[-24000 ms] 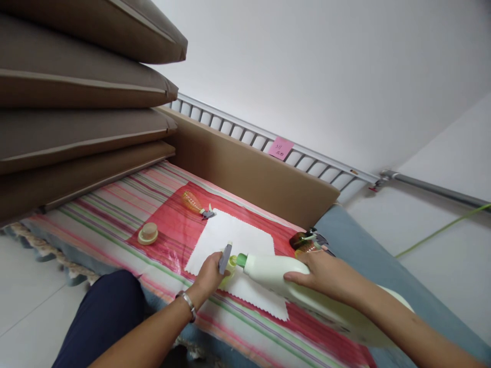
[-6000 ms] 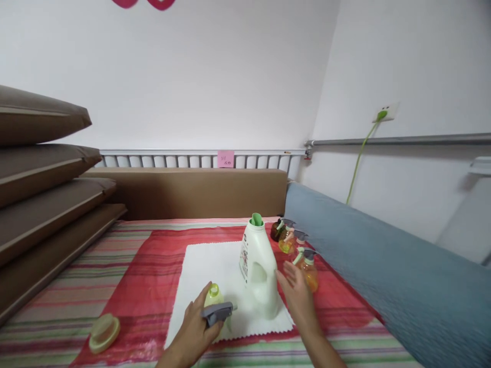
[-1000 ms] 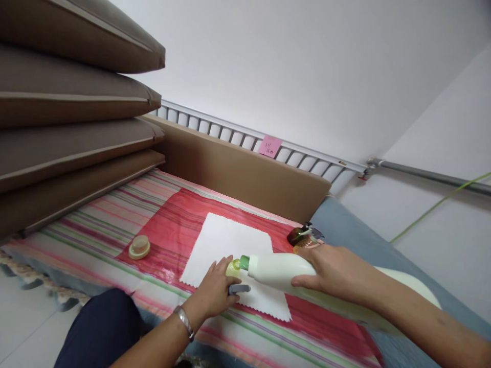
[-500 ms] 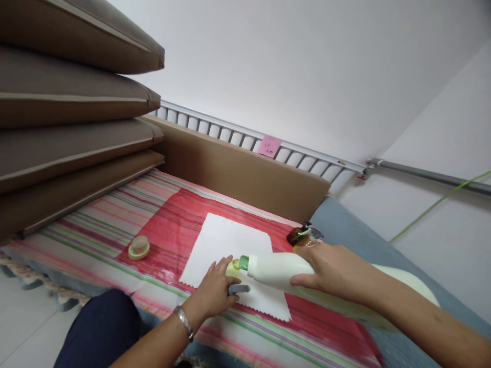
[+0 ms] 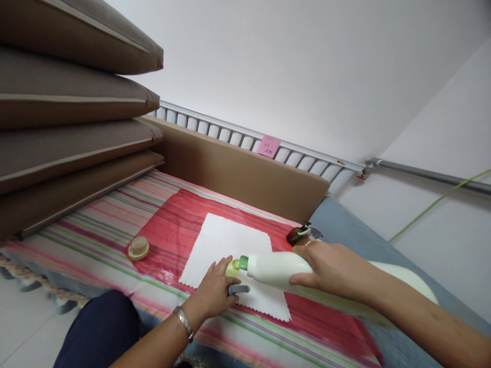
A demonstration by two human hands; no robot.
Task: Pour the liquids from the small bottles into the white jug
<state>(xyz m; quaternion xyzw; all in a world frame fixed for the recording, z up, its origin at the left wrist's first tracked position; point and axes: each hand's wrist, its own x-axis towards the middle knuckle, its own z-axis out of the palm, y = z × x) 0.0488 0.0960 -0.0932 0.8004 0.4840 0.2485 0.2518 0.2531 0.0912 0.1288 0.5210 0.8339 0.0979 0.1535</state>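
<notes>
My right hand (image 5: 333, 271) is wrapped over a large white jug (image 5: 276, 270), tipped on its side with its green spout (image 5: 243, 263) against the mouth of a small yellow-green bottle (image 5: 231, 268). My left hand (image 5: 214, 293) is closed around that small bottle and also pinches a grey spray head (image 5: 238, 290) under its fingers. Both rest over a white cloth (image 5: 226, 243) spread on a red plastic sheet (image 5: 172, 225). A metal bracelet sits on my left wrist.
A yellow-green cap (image 5: 138, 248) lies on the red sheet to the left. Small spray bottles (image 5: 301, 236) stand behind my right hand. Brown cushions (image 5: 72, 133) are stacked at left, a cardboard panel (image 5: 245, 179) at the back, a blue blanket (image 5: 345, 230) at right.
Almost nothing differs over the last second; both hands hold the same pose with the jug tipped onto the small bottle. Six seconds ago the jug stood upright.
</notes>
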